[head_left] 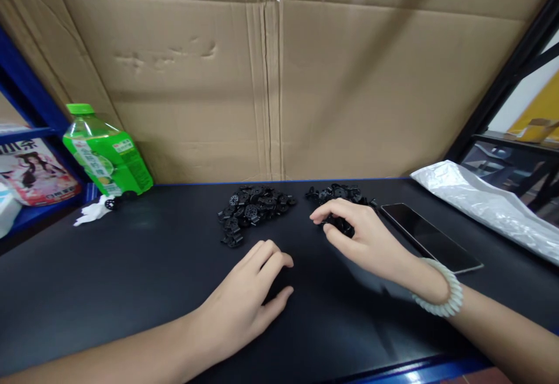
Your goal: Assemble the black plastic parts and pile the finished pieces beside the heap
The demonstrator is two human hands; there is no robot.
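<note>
My left hand [247, 299] is over the front middle of the black table [144, 291], thumb and fingers apart, nothing visible between them. Just beyond it lies a pile of small black plastic parts [257, 205], some of them round discs with holes. My right hand [364, 238] reaches over a second pile of black parts [338, 191] to the right. Its thumb and fingers are parted, and dark parts show through the gap. The hand covers much of that pile, and whether a part touches its fingertips is unclear. A pale beaded bracelet [441, 288] circles the right wrist.
A dark phone [430, 235] lies right of my right hand. Farther right is a silvery plastic bag [489, 203]. At the back left stand a green drink bottle [109, 154] and a crumpled white tissue [94, 210]. A cardboard wall [196, 93] closes off the back.
</note>
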